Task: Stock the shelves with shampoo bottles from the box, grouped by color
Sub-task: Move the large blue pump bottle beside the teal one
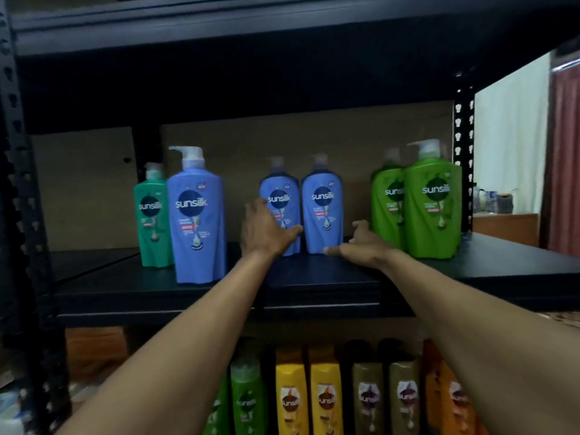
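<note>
On the black shelf board (pixel 317 279) two blue shampoo bottles stand side by side in the middle. My left hand (pixel 266 230) grips the left blue bottle (pixel 284 196), thumb across its front and fingers round its left side. My right hand (pixel 361 243) lies beside the right blue bottle (pixel 323 208). Its thumb tip touches the bottle's base, and its loosely curled fingers stay just clear of the bottle's right side. A larger blue pump bottle (pixel 197 215) stands further left, nearer the shelf's front. The box is not in view.
A teal-green bottle (pixel 152 215) stands behind the large blue one. Two light-green pump bottles (pixel 433 199) stand at the right end by the rack post (pixel 464 152). The shelf below holds green (pixel 248 400), yellow (pixel 292 390), olive (pixel 370 397) and orange (pixel 448 397) bottles.
</note>
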The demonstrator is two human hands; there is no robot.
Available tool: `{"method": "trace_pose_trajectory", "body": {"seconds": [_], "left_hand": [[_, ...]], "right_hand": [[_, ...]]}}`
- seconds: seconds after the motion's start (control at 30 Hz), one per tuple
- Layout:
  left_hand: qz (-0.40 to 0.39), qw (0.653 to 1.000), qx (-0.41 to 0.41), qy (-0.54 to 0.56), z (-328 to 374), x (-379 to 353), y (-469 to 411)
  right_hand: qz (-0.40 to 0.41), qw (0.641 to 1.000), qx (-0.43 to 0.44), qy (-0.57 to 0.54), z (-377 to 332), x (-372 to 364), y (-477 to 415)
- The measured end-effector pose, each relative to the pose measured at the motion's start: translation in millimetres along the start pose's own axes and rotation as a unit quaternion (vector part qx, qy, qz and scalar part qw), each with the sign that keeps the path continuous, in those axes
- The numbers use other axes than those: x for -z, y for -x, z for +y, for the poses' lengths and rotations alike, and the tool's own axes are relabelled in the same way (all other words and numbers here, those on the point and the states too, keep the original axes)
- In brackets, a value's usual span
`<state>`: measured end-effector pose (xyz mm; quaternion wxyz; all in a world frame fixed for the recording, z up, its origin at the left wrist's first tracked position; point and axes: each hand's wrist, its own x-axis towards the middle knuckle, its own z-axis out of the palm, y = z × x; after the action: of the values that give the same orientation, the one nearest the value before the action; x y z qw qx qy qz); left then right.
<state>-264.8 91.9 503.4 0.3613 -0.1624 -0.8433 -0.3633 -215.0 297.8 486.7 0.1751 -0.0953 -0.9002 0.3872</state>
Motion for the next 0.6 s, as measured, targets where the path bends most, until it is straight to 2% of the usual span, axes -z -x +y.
{"method": "trace_pose_trajectory", "body": {"seconds": [0.1, 0.2, 0.3, 0.4, 0.6], "left_hand": [[-0.025, 0.994, 0.059, 0.087, -23.5, -22.9, -20.7], [-0.079, 0.981, 0.047, 0.169, -38.8, -41.2, -36.2], [-0.114, 0.972, 0.028, 0.202, -53.1, -51.8, -48.2], [-0.091, 0.976, 0.042, 0.194, -58.5, -56.5, -48.2], [-0.065, 0.988, 0.054, 0.127, -64.8, -56.7, -47.4]], "right_hand": [[0.013, 0.998, 0.013, -0.052, 0.1, -8.9, -19.0], [0.039, 0.996, 0.029, -0.071, 1.2, -13.6, -32.7], [0.051, 0.993, 0.054, -0.095, 1.2, -20.1, -49.3], [0.074, 0.990, 0.080, -0.093, 2.9, -27.9, -61.8], [0.120, 0.988, 0.068, -0.065, 5.9, -25.7, -62.7]]}}
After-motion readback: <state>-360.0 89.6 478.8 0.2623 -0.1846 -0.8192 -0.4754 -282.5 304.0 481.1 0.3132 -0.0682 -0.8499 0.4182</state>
